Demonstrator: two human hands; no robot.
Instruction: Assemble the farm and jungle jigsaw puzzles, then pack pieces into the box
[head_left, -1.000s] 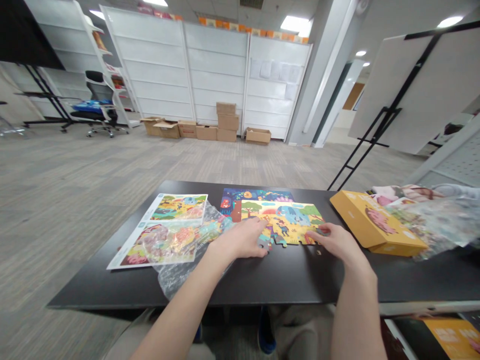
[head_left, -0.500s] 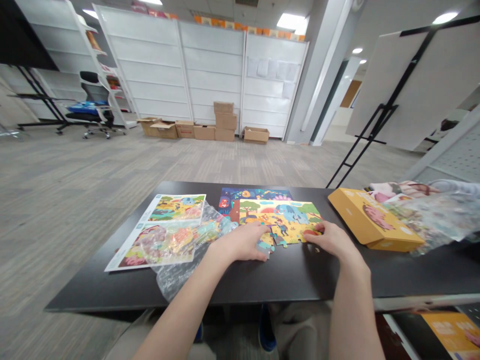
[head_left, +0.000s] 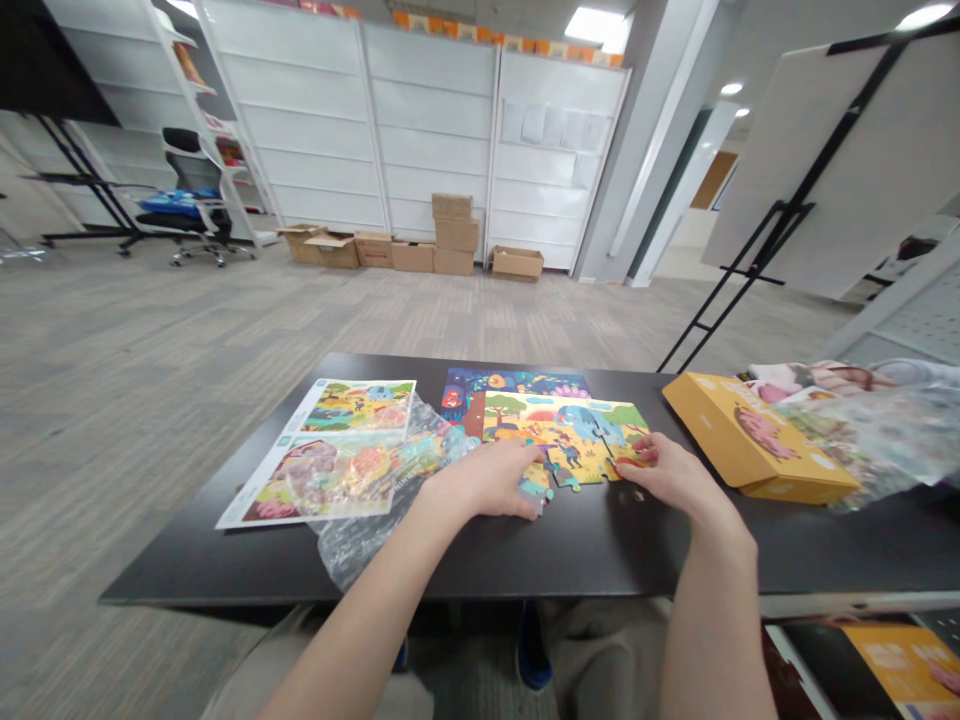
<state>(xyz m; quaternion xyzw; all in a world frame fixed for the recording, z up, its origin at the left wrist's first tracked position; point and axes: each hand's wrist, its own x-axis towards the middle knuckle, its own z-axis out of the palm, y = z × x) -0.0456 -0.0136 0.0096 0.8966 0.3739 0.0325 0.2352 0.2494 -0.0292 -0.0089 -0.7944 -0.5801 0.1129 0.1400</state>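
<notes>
A partly joined jigsaw puzzle [head_left: 576, 432] with a blue elephant and yellow ground lies on the black table. My left hand [head_left: 491, 475] is over its lower left part, thumb and fingers around a few puzzle pieces [head_left: 537, 482]; the palm side is hidden. At the lower right corner, my right hand [head_left: 667, 470] pinches a puzzle piece [head_left: 628, 464] with red on it, touching the puzzle's edge. A dark seam runs down through the elephant. Behind the puzzle lies a dark blue picture sheet [head_left: 525, 381], partly covered.
A printed picture sheet [head_left: 300, 470] and a crumpled clear plastic bag [head_left: 360, 535] lie at the left. On the right are a yellow box [head_left: 757, 430] and a heap of plastic packaging [head_left: 885, 430]. The table's front edge [head_left: 600, 598] is close to my legs.
The view has shifted slightly. The seam through the elephant shows more plainly, the right part of the puzzle sitting slightly apart. Both hands keep nearly the same places.
</notes>
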